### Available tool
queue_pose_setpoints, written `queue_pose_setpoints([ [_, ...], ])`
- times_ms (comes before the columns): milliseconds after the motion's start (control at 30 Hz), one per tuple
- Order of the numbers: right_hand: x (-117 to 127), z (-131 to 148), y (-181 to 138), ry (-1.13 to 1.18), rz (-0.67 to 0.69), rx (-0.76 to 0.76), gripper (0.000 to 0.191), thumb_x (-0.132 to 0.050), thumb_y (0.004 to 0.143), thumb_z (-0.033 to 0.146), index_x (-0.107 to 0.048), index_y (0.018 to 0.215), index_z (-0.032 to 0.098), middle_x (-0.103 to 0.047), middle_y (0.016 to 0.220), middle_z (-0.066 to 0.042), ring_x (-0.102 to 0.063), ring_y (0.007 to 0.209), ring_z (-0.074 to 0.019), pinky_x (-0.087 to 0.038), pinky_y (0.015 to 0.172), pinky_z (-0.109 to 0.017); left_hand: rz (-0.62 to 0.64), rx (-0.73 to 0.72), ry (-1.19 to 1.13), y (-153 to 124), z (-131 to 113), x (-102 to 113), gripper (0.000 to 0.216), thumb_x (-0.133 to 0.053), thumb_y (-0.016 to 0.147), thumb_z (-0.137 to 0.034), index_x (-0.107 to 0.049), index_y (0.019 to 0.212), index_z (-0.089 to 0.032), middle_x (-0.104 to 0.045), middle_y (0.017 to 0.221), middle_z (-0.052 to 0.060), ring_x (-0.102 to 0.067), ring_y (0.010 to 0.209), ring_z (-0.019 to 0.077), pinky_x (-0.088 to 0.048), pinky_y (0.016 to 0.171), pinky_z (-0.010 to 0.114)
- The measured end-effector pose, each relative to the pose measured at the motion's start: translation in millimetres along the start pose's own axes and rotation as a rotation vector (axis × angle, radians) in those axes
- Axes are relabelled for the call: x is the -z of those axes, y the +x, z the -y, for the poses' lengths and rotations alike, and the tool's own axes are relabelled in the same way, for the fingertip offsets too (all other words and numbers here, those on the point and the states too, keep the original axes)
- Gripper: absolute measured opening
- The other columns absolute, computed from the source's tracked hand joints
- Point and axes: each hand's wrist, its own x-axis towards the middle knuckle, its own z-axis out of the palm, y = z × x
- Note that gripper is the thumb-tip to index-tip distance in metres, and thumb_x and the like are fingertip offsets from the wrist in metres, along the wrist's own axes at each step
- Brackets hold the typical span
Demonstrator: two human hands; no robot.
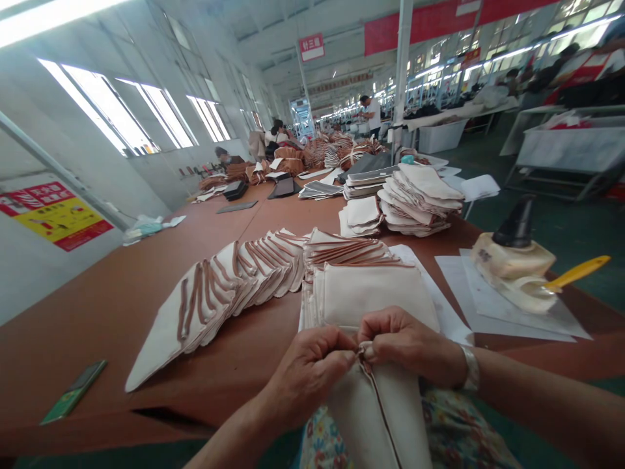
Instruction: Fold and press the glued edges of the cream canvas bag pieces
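My left hand (pixel 319 361) and my right hand (pixel 407 342) meet at the top end of a cream fabric piece (pixel 395 410) that has a brown-edged seam running down its middle. Both hands pinch its edges, one on each side of the seam, thumbs and forefingers close together. The lower part of the piece hangs over my lap. Just beyond my hands lies a stack of similar cream pieces (pixel 375 290) with brown edging. To its left, more cream pieces (pixel 219 293) are fanned out in an overlapping row.
At right, a white container with a black top (pixel 512 241) and a yellow-handled brush (pixel 581 273) rest on white paper (pixel 449 312). A green flat object (pixel 73 391) lies near the table's (pixel 146 286) front left edge. Further stacks (pixel 420 195) stand behind. Other people work in the distance.
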Motion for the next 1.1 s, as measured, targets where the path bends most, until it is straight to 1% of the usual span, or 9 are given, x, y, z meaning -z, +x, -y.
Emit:
queue_pose_setpoints([
  [133,-2,-5,-3,0.085,-0.039,-0.009,0.013,-0.063,0.063,0.023,-0.065,0.069,0.012,-0.058,0.06,0.002,-0.042,0.057,-0.0093,-0.03,0.056,-0.022,-0.179,-0.258,0.271,-4,9,-1,0.009,-0.056,0.084,-0.016,-0.064,0.083,-0.014,-0.056,0.071,0.0,-0.048,0.062,0.0104,-0.038,0.057,0.02],
  [267,-2,-9,-6,0.083,-0.057,0.0,0.019,-0.07,0.067,0.029,-0.068,0.072,0.01,-0.06,0.063,0.001,-0.043,0.059,-0.0094,-0.03,0.058,-0.022,-0.211,-0.548,0.638,-5,14,0,0.018,-0.05,0.09,-0.014,-0.067,0.088,-0.014,-0.064,0.08,0.006,-0.059,0.068,0.0132,-0.044,0.063,0.022],
  [433,-1,-14,-6,0.123,-0.035,0.005,0.022,-0.073,0.069,0.031,-0.069,0.074,0.01,-0.06,0.064,0.0,-0.044,0.06,-0.0098,-0.032,0.06,-0.022,-0.202,-0.648,1.045,-6,16,-4,0.017,-0.047,0.092,-0.013,-0.062,0.086,-0.016,-0.063,0.074,0.004,-0.059,0.062,0.0177,-0.043,0.055,0.027],
  [533,0,-18,-7,0.116,-0.023,0.012,0.028,-0.074,0.07,0.036,-0.067,0.073,0.009,-0.058,0.064,0.0,-0.042,0.06,-0.0091,-0.03,0.059,-0.022,-0.19,-0.635,1.116,-6,19,-9,0.016,-0.047,0.091,-0.011,-0.057,0.081,-0.017,-0.059,0.072,0.003,-0.056,0.06,0.0192,-0.041,0.052,0.029],
  [633,3,-21,-10,0.057,0.01,0.042,0.03,-0.073,0.074,0.038,-0.067,0.076,0.009,-0.057,0.065,0.0,-0.041,0.061,-0.0093,-0.03,0.058,-0.022,-0.155,-0.515,0.973,-6,16,-11,0.015,-0.045,0.09,-0.012,-0.053,0.079,-0.018,-0.057,0.073,0.003,-0.053,0.062,0.0177,-0.04,0.056,0.028],
  [833,6,-20,-16,-0.214,0.029,0.126,0.024,-0.065,0.084,0.033,-0.067,0.078,0.01,-0.057,0.071,-0.001,-0.042,0.063,-0.0107,-0.031,0.056,-0.023,-0.033,-0.092,0.282,2,4,-3,0.012,-0.047,0.082,-0.013,-0.047,0.071,-0.018,-0.047,0.067,-0.003,-0.041,0.062,0.0104,-0.032,0.055,0.021],
  [900,5,-18,-17,-0.207,0.01,0.121,0.023,-0.063,0.083,0.032,-0.066,0.076,0.01,-0.057,0.071,-0.002,-0.042,0.064,-0.0113,-0.032,0.057,-0.024,0.052,-0.037,0.067,5,7,1,0.01,-0.048,0.082,-0.017,-0.048,0.072,-0.018,-0.043,0.065,-0.004,-0.036,0.059,0.0093,-0.029,0.052,0.02],
  [967,3,-17,-18,-0.154,-0.012,0.102,0.023,-0.063,0.081,0.033,-0.065,0.076,0.011,-0.057,0.07,-0.001,-0.042,0.063,-0.0112,-0.032,0.057,-0.024,0.08,-0.025,-0.053,8,12,3,0.01,-0.05,0.083,-0.022,-0.05,0.075,-0.017,-0.043,0.065,-0.004,-0.035,0.059,0.0089,-0.029,0.052,0.02],
  [1100,0,-18,-19,-0.077,-0.068,0.091,0.021,-0.063,0.078,0.033,-0.063,0.077,0.011,-0.057,0.067,0.0,-0.041,0.062,-0.0105,-0.032,0.058,-0.023,0.042,-0.007,-0.053,7,11,-2,0.024,-0.064,0.081,-0.036,-0.059,0.081,-0.013,-0.05,0.07,-0.002,-0.04,0.064,0.01,-0.032,0.055,0.02],
])
